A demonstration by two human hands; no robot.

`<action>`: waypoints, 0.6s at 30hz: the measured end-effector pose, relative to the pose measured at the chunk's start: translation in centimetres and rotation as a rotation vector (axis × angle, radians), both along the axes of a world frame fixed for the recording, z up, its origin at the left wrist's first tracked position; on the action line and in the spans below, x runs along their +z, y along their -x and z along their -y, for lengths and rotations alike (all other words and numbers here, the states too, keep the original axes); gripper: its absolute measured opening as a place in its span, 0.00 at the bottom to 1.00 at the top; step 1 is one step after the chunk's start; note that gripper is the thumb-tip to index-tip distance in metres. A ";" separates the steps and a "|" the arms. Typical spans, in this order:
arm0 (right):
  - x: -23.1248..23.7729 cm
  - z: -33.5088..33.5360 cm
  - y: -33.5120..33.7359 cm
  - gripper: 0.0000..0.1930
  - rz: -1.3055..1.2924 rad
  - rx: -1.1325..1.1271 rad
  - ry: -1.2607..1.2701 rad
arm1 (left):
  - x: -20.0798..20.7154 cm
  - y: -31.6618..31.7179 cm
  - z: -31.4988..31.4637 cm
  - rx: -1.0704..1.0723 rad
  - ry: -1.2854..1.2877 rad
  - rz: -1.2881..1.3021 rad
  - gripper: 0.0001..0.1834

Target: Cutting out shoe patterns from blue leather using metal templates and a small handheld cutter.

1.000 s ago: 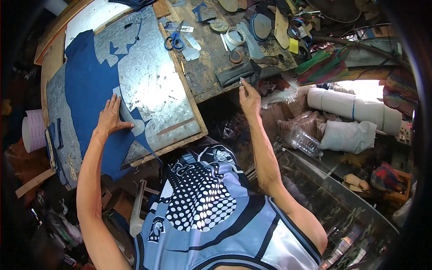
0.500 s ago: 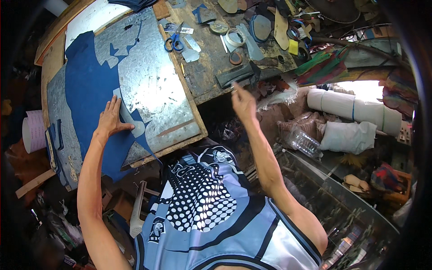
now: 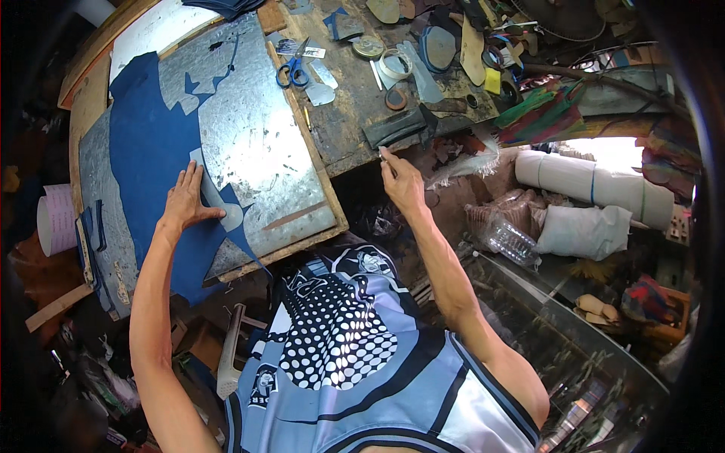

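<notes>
A dark blue sheet of leather or cloth (image 3: 151,143) lies on the metal-topped work board. My left hand (image 3: 183,202) rests flat on it, fingers and thumb spread, pressing down a long pale grey pattern piece (image 3: 233,217) with a rounded end. Part of the pattern piece is under my fingers. My right hand (image 3: 404,185) is closed, held off the front edge of the wooden bench, with a small pale thing at its fingertips that is too small to name. Just beyond it lies a dark flat wrapped block (image 3: 395,128).
Blue-handled scissors (image 3: 292,72), a tape roll (image 3: 396,63) and several sole-shaped pieces (image 3: 438,47) lie on the bench. The metal board (image 3: 264,151) has a raised wooden rim. At right are a white roll (image 3: 596,181) and a clear plastic bottle (image 3: 512,239).
My right hand has drawn back slightly to the left and turned, its fingertips now lower beside the bench edge. My left hand and the pattern piece have stayed put.
</notes>
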State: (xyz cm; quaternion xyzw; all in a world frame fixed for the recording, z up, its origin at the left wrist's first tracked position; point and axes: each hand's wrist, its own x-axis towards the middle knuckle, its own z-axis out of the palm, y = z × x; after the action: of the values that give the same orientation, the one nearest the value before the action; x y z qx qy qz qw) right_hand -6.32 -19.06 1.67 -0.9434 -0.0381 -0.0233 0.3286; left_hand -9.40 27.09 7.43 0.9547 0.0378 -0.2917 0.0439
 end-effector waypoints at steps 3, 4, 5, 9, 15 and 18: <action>-1.9 1.8 -2.1 0.16 0.140 -0.131 -0.198 | 0.2 0.0 0.1 0.000 0.009 0.001 0.73; -1.9 2.0 -2.1 0.16 0.136 -0.156 -0.179 | 0.4 -0.1 0.2 0.000 0.019 0.003 0.73; -1.3 1.2 -1.3 0.16 0.082 -0.062 -0.111 | 0.3 -0.1 0.1 0.001 0.021 0.005 0.73; -0.8 1.6 -1.9 0.16 0.059 -0.072 -0.055 | 0.2 0.0 0.1 -0.005 0.007 0.008 0.72; -0.7 0.9 -1.2 0.16 0.050 -0.079 -0.080 | 0.3 -0.2 0.2 -0.003 0.010 0.005 0.72; -1.3 1.6 -2.1 0.16 0.199 -0.161 -0.079 | 0.6 0.1 0.3 -0.001 0.004 -0.003 0.72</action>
State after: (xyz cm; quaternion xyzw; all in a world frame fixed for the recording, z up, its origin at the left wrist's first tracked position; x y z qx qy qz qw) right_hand -4.25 -20.70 0.42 -0.9227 0.0062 -0.1444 0.3574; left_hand -9.45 26.75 8.04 0.9543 0.0369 -0.2932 0.0455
